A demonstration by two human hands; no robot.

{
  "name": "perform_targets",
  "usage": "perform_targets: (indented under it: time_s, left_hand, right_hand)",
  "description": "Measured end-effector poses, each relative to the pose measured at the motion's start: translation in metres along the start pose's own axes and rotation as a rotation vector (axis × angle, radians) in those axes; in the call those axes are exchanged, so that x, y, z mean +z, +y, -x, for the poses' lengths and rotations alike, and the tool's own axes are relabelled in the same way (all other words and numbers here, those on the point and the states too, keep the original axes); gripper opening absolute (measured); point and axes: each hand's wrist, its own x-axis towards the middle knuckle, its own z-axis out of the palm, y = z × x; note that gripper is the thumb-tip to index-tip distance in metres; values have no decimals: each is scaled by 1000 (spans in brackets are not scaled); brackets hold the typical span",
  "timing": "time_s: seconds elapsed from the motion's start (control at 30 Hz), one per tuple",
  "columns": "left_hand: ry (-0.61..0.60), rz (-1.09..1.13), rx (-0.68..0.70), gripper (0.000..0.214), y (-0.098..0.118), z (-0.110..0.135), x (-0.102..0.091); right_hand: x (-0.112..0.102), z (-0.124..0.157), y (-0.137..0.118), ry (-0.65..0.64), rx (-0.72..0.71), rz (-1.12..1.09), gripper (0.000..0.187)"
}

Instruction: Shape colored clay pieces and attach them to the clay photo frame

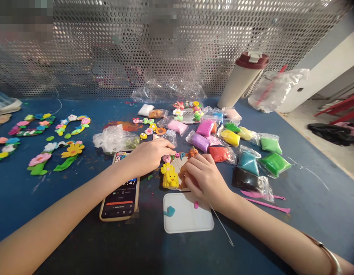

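A small board [179,163] edged with soft-clay figures lies in front of me. At its left front corner sits a yellow smiling clay animal [170,178]. My left hand [150,154] reaches over the board's upper left edge, its fingers bent down onto it and their tips partly hidden. My right hand [205,178] covers the right side of the board, with curled fingers pressed together; whatever they pinch is hidden. An orange clay figure [193,152] shows just beyond it. Beneath my right wrist is a white plate [188,219] bearing teal clay [170,211] and pink clay [196,205].
A phone [119,204] lies under my left forearm. Bagged clay, such as a green packet [275,164], spreads to the right near pink modelling tools [265,204]. Flower-decorated clay rings [72,151] lie left. A tumbler [241,82] stands at the back by perforated metal [108,49].
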Motion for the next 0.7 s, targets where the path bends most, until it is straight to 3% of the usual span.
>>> perform_targets:
  time_s: [0.37,0.7]
  left_hand:
    - [-53,-49,17,53,-2,1,4]
    - [-31,-12,14,48,-1,0,0]
  right_hand:
    - [0,0,1,15,-6,10,17]
    - [-9,7,-2,68,9,-13,17]
